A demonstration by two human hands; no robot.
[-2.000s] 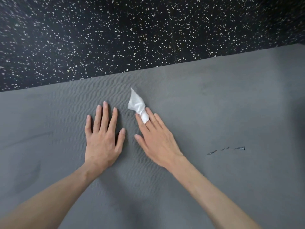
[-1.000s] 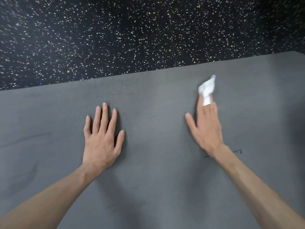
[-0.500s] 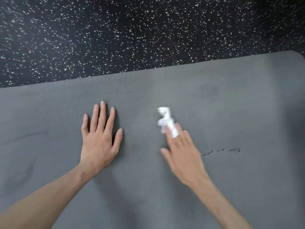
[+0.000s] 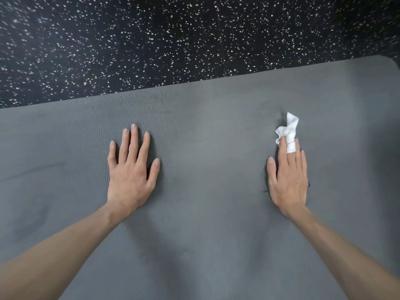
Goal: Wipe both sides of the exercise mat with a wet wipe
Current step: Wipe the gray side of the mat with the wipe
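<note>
While left hand (image 4: 132, 169) lies flat, right hand (image 4: 289, 176) seemingly pins wipe (image 4: 289, 132) on mat (image 4: 205, 169).

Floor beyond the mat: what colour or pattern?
Black floor with scattered white speckles, clear in the head view.

left hand (image 4: 132, 172): flat, palm down, fingers spread | right hand (image 4: 289, 176): flat, palm down, fingers straight and together | both forearms bare, reaching forward
</note>
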